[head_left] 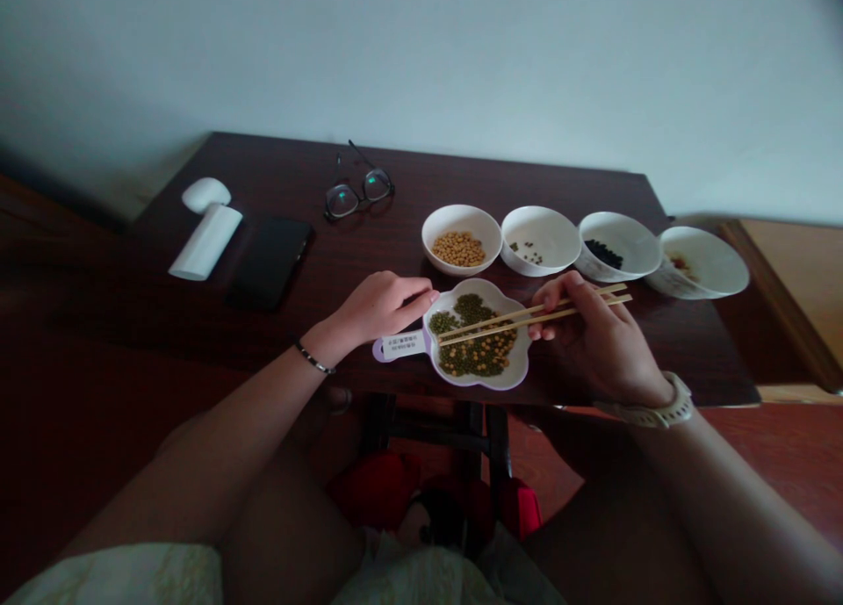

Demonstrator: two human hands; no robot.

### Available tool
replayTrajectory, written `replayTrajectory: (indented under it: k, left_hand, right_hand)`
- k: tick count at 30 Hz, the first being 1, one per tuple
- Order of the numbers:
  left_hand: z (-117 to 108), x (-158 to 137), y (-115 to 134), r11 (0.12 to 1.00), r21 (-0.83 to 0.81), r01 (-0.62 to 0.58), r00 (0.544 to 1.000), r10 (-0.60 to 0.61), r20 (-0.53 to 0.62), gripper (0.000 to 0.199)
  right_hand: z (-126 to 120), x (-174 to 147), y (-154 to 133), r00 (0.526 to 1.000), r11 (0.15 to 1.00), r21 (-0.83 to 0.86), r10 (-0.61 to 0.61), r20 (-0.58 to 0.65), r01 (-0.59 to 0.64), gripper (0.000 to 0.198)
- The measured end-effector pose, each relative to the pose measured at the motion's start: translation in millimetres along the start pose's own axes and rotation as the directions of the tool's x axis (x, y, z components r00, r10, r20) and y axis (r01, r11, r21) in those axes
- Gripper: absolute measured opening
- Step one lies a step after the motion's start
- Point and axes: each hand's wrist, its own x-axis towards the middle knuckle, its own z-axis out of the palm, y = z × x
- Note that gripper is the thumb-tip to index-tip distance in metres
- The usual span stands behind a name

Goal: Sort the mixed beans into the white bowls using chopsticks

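Head view, centre of frame: the flower-shaped dish [518, 367] held mung beans [470, 308] and soybeans [504, 350], partly mixed, below four white bowls [719, 273]. My right hand [598, 343] pinched wooden chopsticks [520, 324], tips slightly apart at the dish's left side. My left hand [378, 306] curled at the upper-left rim; whether it gripped, I could not tell. Judged step: picking among the beans; the next move seemed to call for closing the tips on one bean.
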Motion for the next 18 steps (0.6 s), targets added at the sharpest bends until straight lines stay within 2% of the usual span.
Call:
replayTrajectory:
  k: [5,11,14,16,18]
  left_hand:
    - [-0.2,-0.5,-0.1,1.000,0.001,0.005,1.000,-0.005,0.001,0.044]
    - [-0.3,-0.5,-0.7,1.000,0.005,0.015,1.000,-0.015,0.014,0.044]
    - [-0.4,-0.9,-0.9,1.000,0.006,0.019,1.000,-0.019,0.017,0.044]
    - [-0.3,-1.4,-1.2,1.000,0.005,0.018,1.000,-0.018,0.017,0.044]
    - [-0.3,-1.7,-1.3,1.000,0.006,0.021,1.000,-0.022,0.021,0.044]
  right_hand:
    - [-4.2,4.1,-7.5,0.999,0.998,0.065,0.023,-0.027,-0.021,0.039]
    - [-15.2,25.9,-19.2,0.998,0.951,0.309,0.022,-0.055,-0.004,0.029]
    - [-18.9,40.2,-16.9,0.985,0.910,0.402,-0.041,-0.165,0.105,0.022]
    - [-19.4,48.0,-11.8,0.959,0.902,0.375,-0.123,-0.255,0.215,0.021]
    - [-19.6,53.2,-6.1,0.932,0.903,0.308,-0.209,-0.296,0.301,0.022]
